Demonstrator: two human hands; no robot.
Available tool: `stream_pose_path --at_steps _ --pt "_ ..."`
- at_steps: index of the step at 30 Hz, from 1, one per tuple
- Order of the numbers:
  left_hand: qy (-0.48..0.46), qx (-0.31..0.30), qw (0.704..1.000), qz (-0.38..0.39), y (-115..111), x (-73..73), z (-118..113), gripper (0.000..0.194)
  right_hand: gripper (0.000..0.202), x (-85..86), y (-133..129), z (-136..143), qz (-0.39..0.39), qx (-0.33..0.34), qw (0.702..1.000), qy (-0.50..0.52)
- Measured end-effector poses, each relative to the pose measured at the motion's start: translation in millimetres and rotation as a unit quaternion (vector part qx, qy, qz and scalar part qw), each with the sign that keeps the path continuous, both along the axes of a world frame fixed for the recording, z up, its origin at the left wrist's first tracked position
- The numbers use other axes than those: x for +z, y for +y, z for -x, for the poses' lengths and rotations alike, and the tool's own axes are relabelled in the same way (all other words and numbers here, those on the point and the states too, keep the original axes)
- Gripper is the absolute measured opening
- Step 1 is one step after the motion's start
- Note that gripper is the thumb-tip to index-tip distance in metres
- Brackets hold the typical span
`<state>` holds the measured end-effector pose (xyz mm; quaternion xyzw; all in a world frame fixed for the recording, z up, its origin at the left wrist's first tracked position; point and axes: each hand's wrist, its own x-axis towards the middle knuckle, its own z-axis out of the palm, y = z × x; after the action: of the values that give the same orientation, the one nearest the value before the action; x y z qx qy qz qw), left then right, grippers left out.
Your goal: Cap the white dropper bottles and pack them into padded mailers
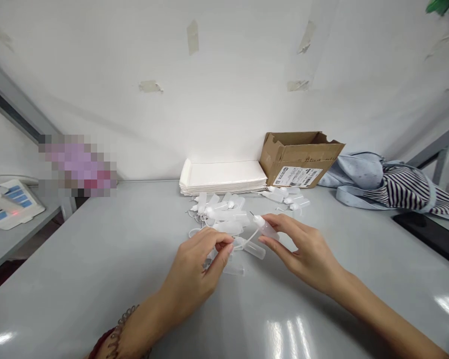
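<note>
Between the thumb and fingers of my right hand [302,249] is a small translucent bottle [268,229] with a white cap and a thin dark needle tip pointing up and left. A white strap [251,238] runs from its neck down toward my left hand [204,259]. My left thumb and index finger are pinched together; what they hold is too small to make out. Several similar bottles [229,215] lie in a loose pile behind and between my hands, some partly hidden by my left hand. Another few bottles [299,203] lie in front of the cardboard box.
A stack of white envelopes [224,175] and an open cardboard box [302,159] stand against the wall. On the right are a blue and striped cloth bag [403,187] and a black phone-like object [429,234]. A white and blue device [15,202] sits at far left.
</note>
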<state>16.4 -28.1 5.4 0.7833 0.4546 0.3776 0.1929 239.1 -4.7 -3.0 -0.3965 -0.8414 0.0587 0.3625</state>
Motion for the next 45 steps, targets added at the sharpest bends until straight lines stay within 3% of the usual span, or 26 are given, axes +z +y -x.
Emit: stream_pose_path --at_steps 13,21,26,45 --pt "-0.016 0.011 1.000 0.001 0 -2.5 -1 0.008 0.027 0.1 -3 2 -0.067 -0.017 0.997 0.039" --pt "-0.017 0.012 0.999 -0.025 -2 -3.1 -1 0.013 0.024 2.9 -7 4 -0.047 0.061 0.997 -0.006" --pt "-0.018 -0.023 0.997 -0.072 -2 -5.0 -2 0.013 0.025 4.4 -9 6 -0.026 0.102 0.994 -0.033" --pt "0.002 -0.018 0.994 -0.108 1 -5.6 -3 0.014 0.023 1.7 -14 9 -0.012 0.097 0.993 -0.063"
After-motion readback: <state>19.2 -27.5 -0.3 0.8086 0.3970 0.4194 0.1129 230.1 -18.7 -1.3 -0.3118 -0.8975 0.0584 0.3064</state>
